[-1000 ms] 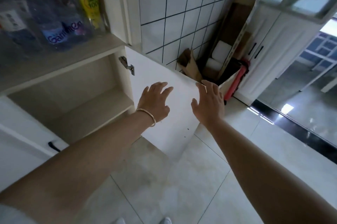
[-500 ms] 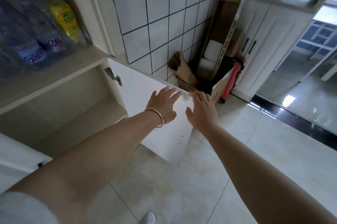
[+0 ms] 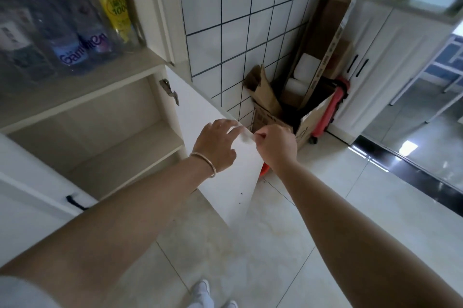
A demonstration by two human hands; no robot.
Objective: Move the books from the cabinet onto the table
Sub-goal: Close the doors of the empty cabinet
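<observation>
Since half a second ago, moved forward onto the top outer corner of the open cabinet door (image 3: 225, 172) — both hands. Left hand (image 3: 215, 143), bracelet (image 3: 204, 163) at the wrist, now laid over the door's upper edge, fingers bent over it and gripping. Right hand (image 3: 275, 147) curled at the same corner, fingertips pinching the door's edge just beside the left fingers.

Inside the cabinet (image 3: 105, 137): bare pale shelves, no books in sight in the part shown; no desk in view either. Above, behind glass, blurred bottles (image 3: 75, 39), one yellow-labelled (image 3: 114, 7).

Further right, against the tiled wall (image 3: 250, 32) — an open cardboard box (image 3: 270, 117) with tall cartons leaning in it, and a red object (image 3: 330, 110) beside white cupboard doors (image 3: 375, 57). Pale tiled floor (image 3: 275, 245) below, white shoes (image 3: 203, 292) at the bottom edge.
</observation>
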